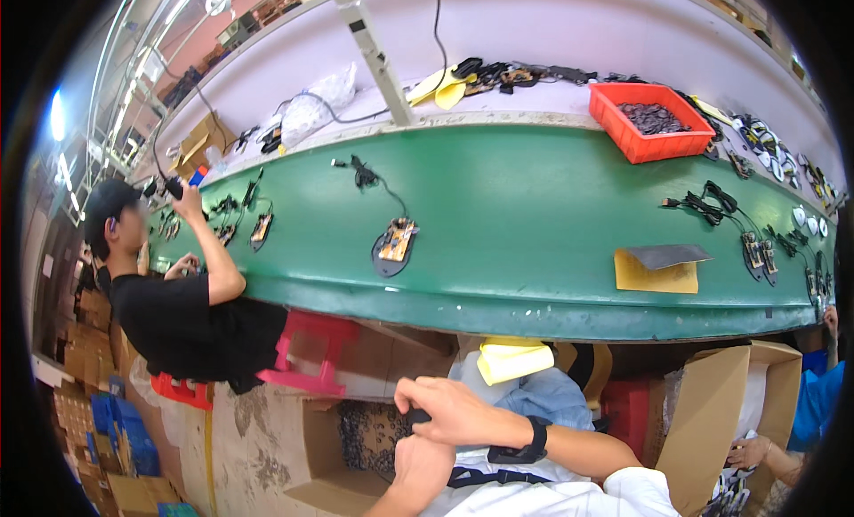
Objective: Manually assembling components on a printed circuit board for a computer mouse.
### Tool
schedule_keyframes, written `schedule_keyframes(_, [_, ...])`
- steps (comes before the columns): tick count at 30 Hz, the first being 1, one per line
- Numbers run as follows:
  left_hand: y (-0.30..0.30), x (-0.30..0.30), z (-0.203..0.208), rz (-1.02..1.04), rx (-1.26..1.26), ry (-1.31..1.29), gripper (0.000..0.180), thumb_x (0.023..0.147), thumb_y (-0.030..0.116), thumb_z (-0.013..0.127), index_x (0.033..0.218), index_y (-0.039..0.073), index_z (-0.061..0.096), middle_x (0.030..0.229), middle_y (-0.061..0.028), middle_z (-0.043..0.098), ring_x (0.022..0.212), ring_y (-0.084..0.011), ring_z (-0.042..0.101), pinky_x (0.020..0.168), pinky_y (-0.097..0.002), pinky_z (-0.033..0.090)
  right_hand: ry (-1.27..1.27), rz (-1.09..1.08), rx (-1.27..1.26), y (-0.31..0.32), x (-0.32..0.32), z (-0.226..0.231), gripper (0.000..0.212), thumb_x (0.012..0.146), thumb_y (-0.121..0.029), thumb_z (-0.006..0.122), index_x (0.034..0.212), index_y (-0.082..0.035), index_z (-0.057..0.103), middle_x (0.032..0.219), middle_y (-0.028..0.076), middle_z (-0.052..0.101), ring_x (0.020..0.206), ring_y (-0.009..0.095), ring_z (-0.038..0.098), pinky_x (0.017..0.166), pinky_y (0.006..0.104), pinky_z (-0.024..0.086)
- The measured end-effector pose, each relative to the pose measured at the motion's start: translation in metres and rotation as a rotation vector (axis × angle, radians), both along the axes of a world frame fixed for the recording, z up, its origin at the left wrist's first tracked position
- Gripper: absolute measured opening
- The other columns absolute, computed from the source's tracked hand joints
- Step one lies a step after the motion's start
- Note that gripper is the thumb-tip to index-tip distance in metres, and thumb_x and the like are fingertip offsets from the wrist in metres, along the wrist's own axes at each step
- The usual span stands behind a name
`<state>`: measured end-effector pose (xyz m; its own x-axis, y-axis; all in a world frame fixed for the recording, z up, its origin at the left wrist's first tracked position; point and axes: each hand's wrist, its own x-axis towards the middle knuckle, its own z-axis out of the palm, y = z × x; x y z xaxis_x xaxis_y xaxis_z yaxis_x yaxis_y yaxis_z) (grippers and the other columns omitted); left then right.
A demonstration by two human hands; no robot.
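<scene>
The right hand (458, 412) reaches leftward across the lap, wrist nearly level, fingers curled around a small dark piece (417, 416) just above the left hand (423, 464). I cannot tell whether the left hand, bent inward, grips anything. Fingers hide most of the dark piece, so its kind is unclear. Below, both hands partly cover one cardboard box (322, 444) of black parts, uncountable here. One red bin (654, 150) stands by the desk's (516, 206) far edge
</scene>
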<state>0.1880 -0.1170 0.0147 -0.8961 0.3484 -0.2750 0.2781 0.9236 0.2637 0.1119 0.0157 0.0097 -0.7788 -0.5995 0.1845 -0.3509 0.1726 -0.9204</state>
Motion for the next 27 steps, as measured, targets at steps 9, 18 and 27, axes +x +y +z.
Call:
schedule_keyframes(9, [-0.011,-0.033,0.033,-0.269,0.268,0.337,0.004,0.074,0.007,0.068,0.072,0.005,0.064,0.064,-0.0115,0.061,0.064,-0.0301,0.066,0.058,-0.0426,0.051,-0.436,0.165,-0.2,0.018,-0.032,-0.001,0.038,0.079,-0.015,0.071,0.113,-0.007,0.056,0.069,0.001,0.051,0.068,0.02,0.056,0.064,0.0381,0.044])
schedule_keyframes(18, [-0.031,-0.042,-0.001,0.775,1.255,-0.199,0.009,0.089,0.002,0.059,0.089,0.001,0.068,0.079,-0.0035,0.066,0.069,-0.0126,0.064,0.067,-0.0299,0.055,-0.187,-0.138,-0.293,0.028,0.001,0.002,0.05,0.086,-0.026,0.081,0.127,-0.004,0.061,0.108,0.01,0.054,0.101,0.021,0.059,0.086,0.0321,0.051])
schedule_keyframes(27, [-0.016,-0.043,-0.03,0.731,1.877,-0.369,0.058,0.107,0.035,0.05,0.155,0.005,0.037,0.126,-0.007,0.061,0.112,-0.0162,0.063,0.096,-0.0344,0.054,0.24,-0.426,-0.12,-0.002,0.014,-0.009,0.063,0.078,-0.019,0.081,0.13,0.0,0.05,0.116,0.019,0.057,0.105,0.038,0.06,0.085,0.044,0.053])
